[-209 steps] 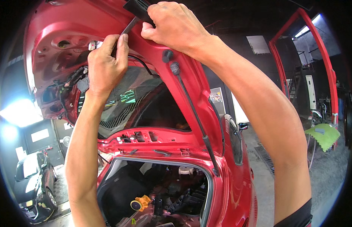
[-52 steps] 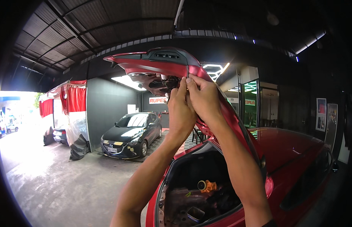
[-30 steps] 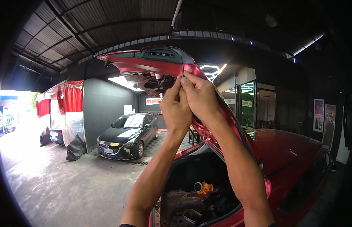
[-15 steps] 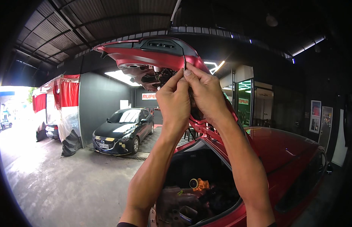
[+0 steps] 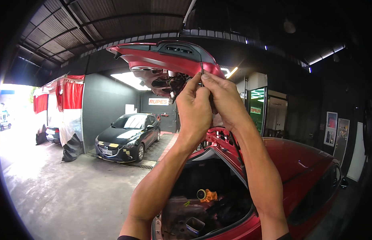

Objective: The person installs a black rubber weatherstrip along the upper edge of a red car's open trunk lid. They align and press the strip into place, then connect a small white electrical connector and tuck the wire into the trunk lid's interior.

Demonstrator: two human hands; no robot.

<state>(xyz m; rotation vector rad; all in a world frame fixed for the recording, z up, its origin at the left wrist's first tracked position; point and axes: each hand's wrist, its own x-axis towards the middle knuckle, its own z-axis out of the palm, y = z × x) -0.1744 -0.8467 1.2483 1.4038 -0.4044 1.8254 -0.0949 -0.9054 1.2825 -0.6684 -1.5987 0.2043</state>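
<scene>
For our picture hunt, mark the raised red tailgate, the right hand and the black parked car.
Raised red tailgate (image 5: 166, 61), head view: on its red panel.
Right hand (image 5: 225, 96), head view: on its back.
Black parked car (image 5: 123, 137), head view: on its bonnet.

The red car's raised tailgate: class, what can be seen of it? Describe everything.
The tailgate stands open above the boot. Its skin looks like glossy red painted metal, with a dark, slotted panel across its upper side. The exposed underside shows openings and a small white part. A thin dark strip runs down from it to the left hand and right hand, which hide part of it; whether fingertips touch the paint is unclear.
</scene>
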